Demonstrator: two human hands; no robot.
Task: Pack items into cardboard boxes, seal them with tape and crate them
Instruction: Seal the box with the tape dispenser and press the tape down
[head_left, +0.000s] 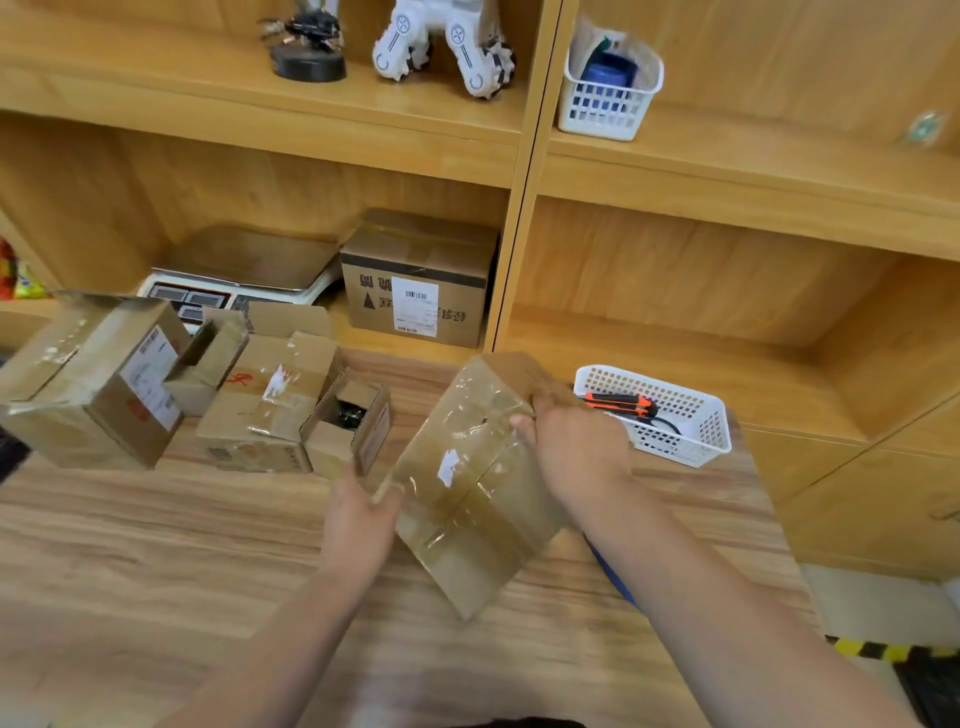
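Head view — left hand (359, 505), right hand (575, 442) grip tilted box (470, 499) by edges; basket (698, 441) near.

A wooden shelf unit (524, 171) rises behind the surface (156, 571). Its upper shelf carries a black model on a round base (309, 49), a white robot toy (447, 47) and a white basket (605, 111) holding something blue (610, 73). A weighing scale (244, 270) sits on the lower shelf. A second white basket (691, 431) stands on the surface at right.
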